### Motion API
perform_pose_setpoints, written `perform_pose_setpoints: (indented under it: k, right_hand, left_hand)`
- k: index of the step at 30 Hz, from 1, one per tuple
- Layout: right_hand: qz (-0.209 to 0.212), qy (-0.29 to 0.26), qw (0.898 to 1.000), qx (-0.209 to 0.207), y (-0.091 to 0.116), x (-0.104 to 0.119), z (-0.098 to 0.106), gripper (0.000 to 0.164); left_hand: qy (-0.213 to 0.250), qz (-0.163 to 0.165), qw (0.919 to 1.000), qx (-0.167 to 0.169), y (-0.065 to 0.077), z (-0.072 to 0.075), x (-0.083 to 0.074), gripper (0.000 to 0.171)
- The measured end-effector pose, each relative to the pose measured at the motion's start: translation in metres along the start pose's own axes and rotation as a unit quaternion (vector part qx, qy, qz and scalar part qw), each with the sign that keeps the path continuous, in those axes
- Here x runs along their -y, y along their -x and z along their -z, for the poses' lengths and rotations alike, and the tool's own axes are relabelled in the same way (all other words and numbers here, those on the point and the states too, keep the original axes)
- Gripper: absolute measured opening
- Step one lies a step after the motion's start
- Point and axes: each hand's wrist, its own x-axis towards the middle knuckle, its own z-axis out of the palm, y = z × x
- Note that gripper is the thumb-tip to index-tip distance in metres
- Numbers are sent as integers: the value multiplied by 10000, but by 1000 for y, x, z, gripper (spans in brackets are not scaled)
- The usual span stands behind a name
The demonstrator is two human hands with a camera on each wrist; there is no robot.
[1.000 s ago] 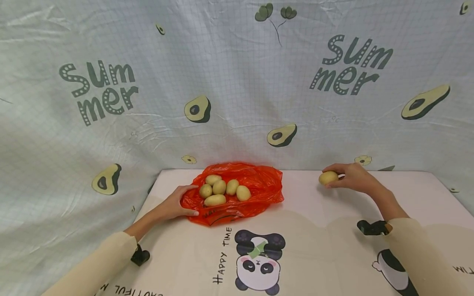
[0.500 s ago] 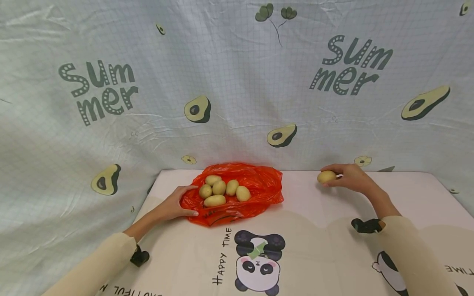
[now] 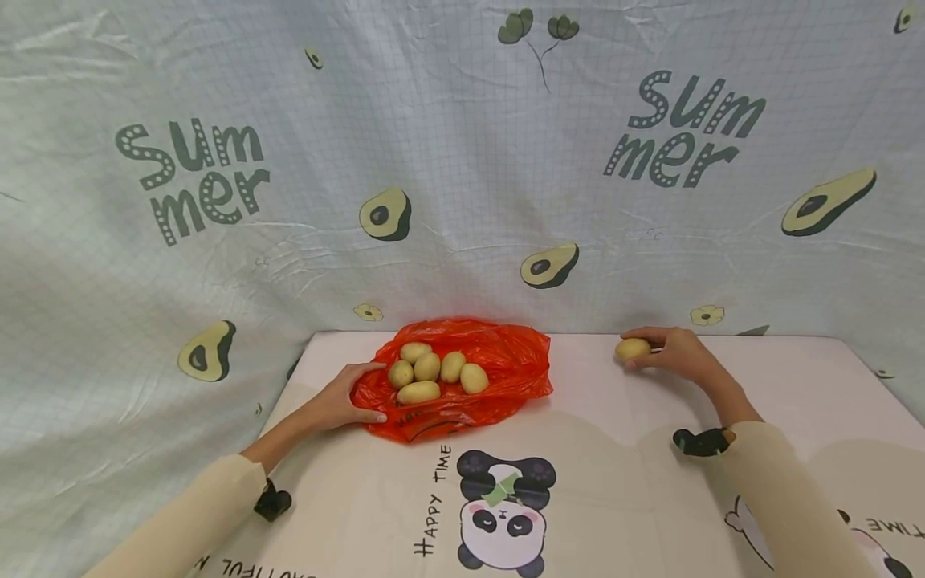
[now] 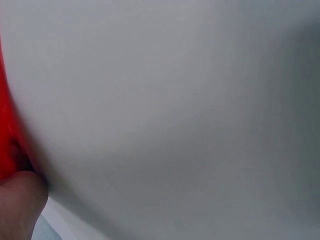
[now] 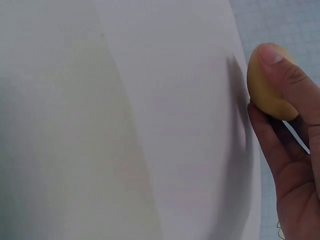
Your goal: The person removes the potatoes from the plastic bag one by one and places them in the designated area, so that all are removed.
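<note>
Six potatoes in red bag, printed cloth behind

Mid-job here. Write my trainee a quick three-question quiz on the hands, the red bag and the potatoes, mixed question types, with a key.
1. Count: how many potatoes show in the red plastic bag?
2. True or false: the left hand grips the bag at its left end.
3. Multiple choice: where is the potato held by the right hand?
A) Inside the bag
B) Touching the bag's left end
C) Apart from the bag, off to its right

Key: 1. Six. 2. True. 3. C.
</note>
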Motion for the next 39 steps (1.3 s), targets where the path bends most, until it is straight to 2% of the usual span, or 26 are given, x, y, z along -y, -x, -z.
perform_pose_setpoints:
  k: [5, 22, 29, 35, 39]
  right_hand:
    - [-142, -87, 9999, -45, -1, -4, -4, 63]
    - [-19, -71, 9997, -227, -15, 7, -11, 59]
    - [41, -161, 9997, -184, -16, 10, -16, 54]
    - [225, 74, 9996, -119, -15, 15, -16, 53]
    - [104, -63, 9999, -26, -13, 19, -12, 55]
  left_hand:
    - [45, 56, 10000, -8, 1, 0, -1, 89]
    - [92, 43, 9999, 5, 2, 0, -5, 88]
    - [122, 48, 9999, 28, 2, 0, -5, 88]
    - [201, 226, 9995, 65, 3, 0, -5, 89]
    - [166, 261, 9995, 77, 2, 0, -5, 89]
